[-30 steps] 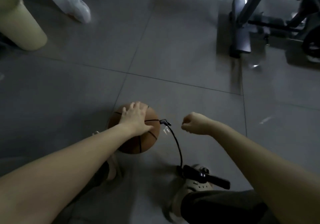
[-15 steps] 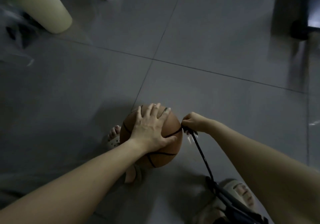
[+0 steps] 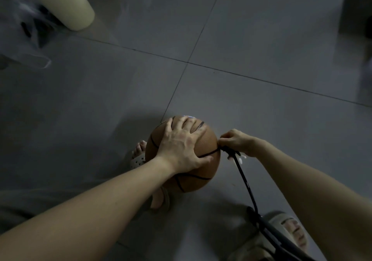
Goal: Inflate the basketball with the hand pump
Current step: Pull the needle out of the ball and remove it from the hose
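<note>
Atop basketball (image 3: 207,139), left hand (image 3: 179,148); hose (image 3: 244,182) alongside

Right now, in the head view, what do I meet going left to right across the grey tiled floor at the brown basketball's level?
Pale spotted sandal with bare toes → brown rubber basketball → right hand, pinching the thin black pump hose at the ball's side. The left hand overlaps the ball, so it is left out.

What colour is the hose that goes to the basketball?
Black; the hose shows best in the head view.
</note>
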A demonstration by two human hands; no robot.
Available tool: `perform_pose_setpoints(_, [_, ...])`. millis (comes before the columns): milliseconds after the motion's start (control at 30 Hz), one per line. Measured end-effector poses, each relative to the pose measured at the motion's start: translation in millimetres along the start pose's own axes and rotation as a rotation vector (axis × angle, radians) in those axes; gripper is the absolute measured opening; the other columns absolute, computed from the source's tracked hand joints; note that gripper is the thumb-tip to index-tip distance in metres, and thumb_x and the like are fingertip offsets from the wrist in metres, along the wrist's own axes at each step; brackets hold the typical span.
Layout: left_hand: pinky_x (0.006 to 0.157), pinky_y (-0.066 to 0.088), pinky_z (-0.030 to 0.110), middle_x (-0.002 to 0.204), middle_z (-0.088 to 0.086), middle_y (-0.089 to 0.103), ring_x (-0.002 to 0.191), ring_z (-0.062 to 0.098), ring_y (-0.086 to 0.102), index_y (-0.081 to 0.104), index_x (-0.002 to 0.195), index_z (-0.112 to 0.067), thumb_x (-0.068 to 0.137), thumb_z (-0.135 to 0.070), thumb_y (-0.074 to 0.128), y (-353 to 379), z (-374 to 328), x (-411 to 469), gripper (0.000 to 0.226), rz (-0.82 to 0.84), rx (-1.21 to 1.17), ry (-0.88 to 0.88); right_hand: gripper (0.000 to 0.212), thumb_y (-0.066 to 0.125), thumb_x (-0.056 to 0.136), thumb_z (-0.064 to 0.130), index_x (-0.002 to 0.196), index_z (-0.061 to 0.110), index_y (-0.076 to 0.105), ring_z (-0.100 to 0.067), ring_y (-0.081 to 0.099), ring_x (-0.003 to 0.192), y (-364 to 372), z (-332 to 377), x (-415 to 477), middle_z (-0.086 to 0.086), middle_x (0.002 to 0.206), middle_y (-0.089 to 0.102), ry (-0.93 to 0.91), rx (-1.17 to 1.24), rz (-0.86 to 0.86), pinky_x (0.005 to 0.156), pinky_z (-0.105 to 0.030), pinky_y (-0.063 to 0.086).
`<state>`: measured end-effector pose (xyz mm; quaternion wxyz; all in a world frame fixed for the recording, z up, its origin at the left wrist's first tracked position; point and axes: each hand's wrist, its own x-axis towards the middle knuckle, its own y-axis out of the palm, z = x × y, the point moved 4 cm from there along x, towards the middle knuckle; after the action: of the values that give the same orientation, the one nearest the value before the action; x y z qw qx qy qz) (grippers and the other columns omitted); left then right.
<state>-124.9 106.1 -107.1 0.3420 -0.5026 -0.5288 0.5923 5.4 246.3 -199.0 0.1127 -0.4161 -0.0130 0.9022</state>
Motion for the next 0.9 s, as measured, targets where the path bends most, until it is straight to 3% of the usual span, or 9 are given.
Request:
perform_pose_setpoints(167, [0.12, 0.013, 0.06, 0.16, 0.003, 0.032, 0.149, 0.027, 0.02, 0.036, 0.151, -0.038, 0.069, -0.09, 0.042, -1, 1, 3, 0.097, -0.009, -0.017, -0.016, 0.027, 0.058, 0.097, 0.015, 0.081, -0.004, 0.066, -0.025, 0.066, 0.067, 1, 0, -3, -0.013, 0.077, 0.06, -0.069, 0.074, -0.056, 0.073, -0.05, 0.062])
perform_pose_setpoints(367, [0.119, 0.016, 0.06, 0.159, 0.001, 0.034, 0.148, 0.026, 0.022, 0.037, 0.151, -0.039, 0.068, -0.091, 0.043, -2, 9, -2, 0.098, -0.014, -0.024, -0.014, 0.029, 0.057, 0.099, 0.014, 0.085, -0.009, 0.068, -0.023, 0.067, 0.068, 2, -2, -5, -0.015, 0.081, 0.062, -0.087, 0.148, -0.038, 0.071, -0.043, 0.062])
perform_pose_setpoints(533, [0.119, 0.016, 0.059, 0.158, 0.0, 0.035, 0.148, 0.024, 0.023, 0.04, 0.15, -0.04, 0.067, -0.091, 0.045, -3, 13, -3, 0.098, -0.023, -0.044, -0.016, 0.033, 0.057, 0.096, 0.012, 0.092, -0.021, 0.062, -0.025, 0.062, 0.068, 3, -8, -3, -0.018, 0.079, 0.057, -0.085, 0.212, -0.059, 0.072, -0.047, 0.062])
perform_pose_setpoints(900, [0.12, 0.017, 0.057, 0.158, -0.001, 0.035, 0.147, 0.024, 0.024, 0.041, 0.149, -0.04, 0.067, -0.092, 0.046, -3, 20, -4, 0.097, -0.026, -0.059, -0.007, 0.029, 0.057, 0.098, 0.013, 0.098, -0.014, 0.068, -0.021, 0.063, 0.069, 2, -7, -6, -0.014, 0.081, 0.062, -0.085, 0.251, -0.046, 0.072, -0.043, 0.062])
